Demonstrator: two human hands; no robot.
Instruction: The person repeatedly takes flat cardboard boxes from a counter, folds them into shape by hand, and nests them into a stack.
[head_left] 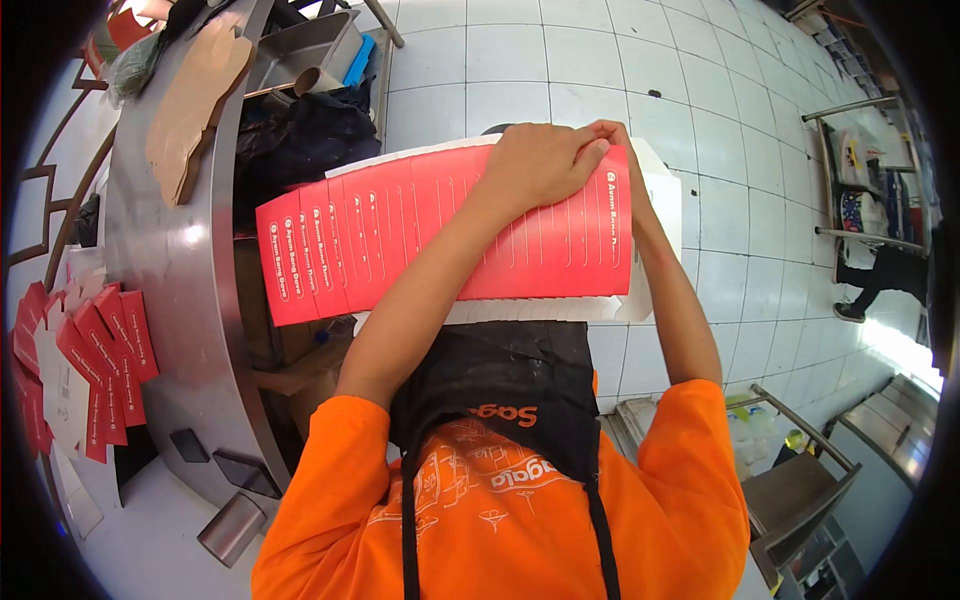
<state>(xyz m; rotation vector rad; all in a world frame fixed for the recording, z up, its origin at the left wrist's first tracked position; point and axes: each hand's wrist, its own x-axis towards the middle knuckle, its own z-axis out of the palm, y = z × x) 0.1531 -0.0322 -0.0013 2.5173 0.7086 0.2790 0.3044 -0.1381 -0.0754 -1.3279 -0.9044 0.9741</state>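
Observation:
A long fanned stack of red-and-white folded-flat cardboard food boxes [400, 240] lies across my front, printed with white lettering. My left hand [545, 165] reaches over its far edge near the right end, with its thumb on the red face and the other fingers partly hidden. Around the upper right corner my right hand [612, 135] grips the stack from the side, close to my left thumb. Most of the right hand's fingers are hidden behind the cardboard. White box flaps stick out beyond the red faces at the right end and along the near edge.
A steel table [165, 290] stands at my left, bearing brown cardboard [195, 100], phones [245, 472] and a metal cup [232, 528]. More red boxes [105, 350] lie beyond it. Tiled floor [580, 60] stretches ahead. At the right are metal racks [870, 235] and another person's leg [890, 275].

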